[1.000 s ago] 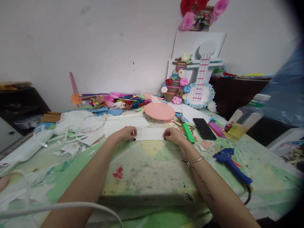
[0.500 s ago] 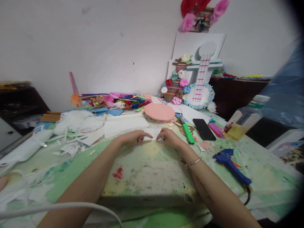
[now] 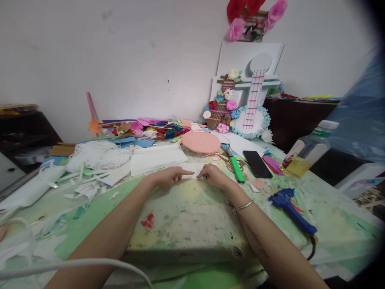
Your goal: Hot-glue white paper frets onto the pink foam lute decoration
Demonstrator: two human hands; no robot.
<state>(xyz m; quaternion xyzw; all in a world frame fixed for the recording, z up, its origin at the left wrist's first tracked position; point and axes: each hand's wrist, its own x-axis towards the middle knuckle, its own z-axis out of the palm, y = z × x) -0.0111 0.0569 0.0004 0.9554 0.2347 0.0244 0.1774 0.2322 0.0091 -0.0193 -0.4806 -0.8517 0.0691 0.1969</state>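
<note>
A small piece of white paper (image 3: 190, 170) lies on the table in front of me, partly covered by my fingers. My left hand (image 3: 169, 176) is at its left end, index finger stretched along the paper and the other fingers curled at its edge. From the right, my right hand (image 3: 213, 175) presses a bent index finger onto the same paper, its remaining fingers folded in. The two index fingertips are close together but apart. Just behind the paper sits a pink paper-covered instrument body (image 3: 201, 142) with white strings at its neck.
A green utility knife (image 3: 237, 169), a black phone (image 3: 257, 163) and a blue glue gun (image 3: 293, 210) lie to the right. Beyond them stands a bottle (image 3: 309, 150). White shredded paper (image 3: 98, 154) is heaped at left. A white cable (image 3: 90, 263) crosses the front left.
My right index fingertip has shifted slightly left along the paper, closer to the left one. The left hand stays nearly in place. The whole view has shifted a little.
</note>
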